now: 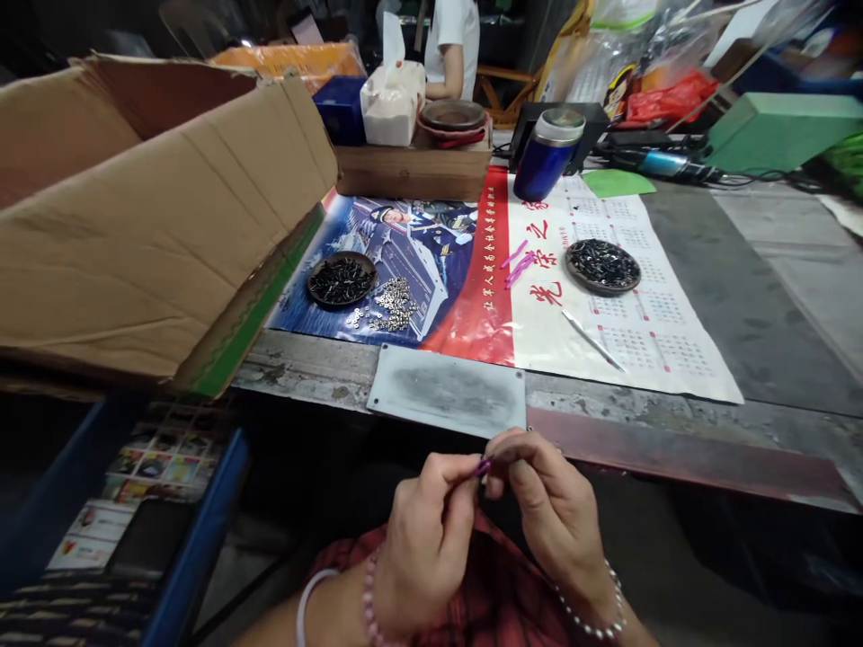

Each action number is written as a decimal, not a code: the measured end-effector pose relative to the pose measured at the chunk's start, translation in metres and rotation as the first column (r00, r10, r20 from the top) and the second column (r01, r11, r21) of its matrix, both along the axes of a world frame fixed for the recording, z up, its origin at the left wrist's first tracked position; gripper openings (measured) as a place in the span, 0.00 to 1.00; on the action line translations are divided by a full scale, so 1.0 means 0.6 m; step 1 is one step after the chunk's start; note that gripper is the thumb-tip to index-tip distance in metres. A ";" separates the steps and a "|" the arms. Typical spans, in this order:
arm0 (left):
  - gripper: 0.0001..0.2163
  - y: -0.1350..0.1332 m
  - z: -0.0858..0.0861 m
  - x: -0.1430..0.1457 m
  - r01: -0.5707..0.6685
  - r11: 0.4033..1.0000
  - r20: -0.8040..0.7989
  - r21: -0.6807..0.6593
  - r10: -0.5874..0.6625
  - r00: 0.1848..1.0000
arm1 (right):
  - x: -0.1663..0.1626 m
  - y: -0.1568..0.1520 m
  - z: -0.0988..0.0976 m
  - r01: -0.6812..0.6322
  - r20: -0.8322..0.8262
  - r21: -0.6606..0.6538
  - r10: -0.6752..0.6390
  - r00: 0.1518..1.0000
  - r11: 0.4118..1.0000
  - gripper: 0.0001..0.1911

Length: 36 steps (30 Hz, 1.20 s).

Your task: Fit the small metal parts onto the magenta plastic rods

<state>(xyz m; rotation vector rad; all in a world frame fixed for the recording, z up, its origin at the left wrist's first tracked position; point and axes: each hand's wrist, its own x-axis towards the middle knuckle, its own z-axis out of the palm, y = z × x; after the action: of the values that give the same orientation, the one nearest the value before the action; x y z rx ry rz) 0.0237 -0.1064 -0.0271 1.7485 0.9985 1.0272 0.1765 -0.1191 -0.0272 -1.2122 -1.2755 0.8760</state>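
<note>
Both my hands meet just below the table's front edge, over my lap. My left hand [428,530] pinches a small purple piece [483,466] between thumb and fingertips. My right hand [549,508] has its fingers closed on the other end of the same piece. On the table lie loose pink-purple sticks [518,262], a dark dish of small black parts [341,279], a second dark dish of black parts [602,266] and a heap of tiny silver rings [394,304].
A printed calendar sheet [607,332] covers the table. A thin metal tool [593,341] lies on it. A grey metal plate [448,392] sits at the front edge. An open cardboard box [148,216] stands left, a blue flask [547,155] behind. Another person [453,45] sits far back.
</note>
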 end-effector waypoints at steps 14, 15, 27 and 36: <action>0.08 0.006 0.008 -0.012 0.099 0.928 -0.310 0.359 0.019 0.951 | 0.014 -0.002 0.014 -0.027 0.379 0.035 0.012 0.925 0.999 0.12; 0.08 0.007 0.008 -0.011 0.103 0.928 -0.306 0.357 0.012 0.952 | 0.014 -0.002 0.015 -0.035 0.404 0.041 0.015 0.915 0.999 0.12; 0.08 0.012 -0.005 -0.018 0.100 0.990 -0.177 0.098 -0.081 0.981 | 0.001 -0.004 -0.004 0.030 0.214 -0.074 -0.013 0.977 0.997 0.16; 0.09 0.019 -0.018 -0.005 0.245 0.759 0.443 -0.603 0.065 0.894 | -0.027 -0.003 -0.021 0.045 0.000 -0.162 -0.045 0.999 0.986 0.10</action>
<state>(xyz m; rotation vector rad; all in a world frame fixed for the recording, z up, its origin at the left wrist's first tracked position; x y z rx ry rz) 0.0207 -0.0947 -0.0381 0.9168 0.8219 0.8191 0.1606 -0.1209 -0.0395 -1.3609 -1.1877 0.9629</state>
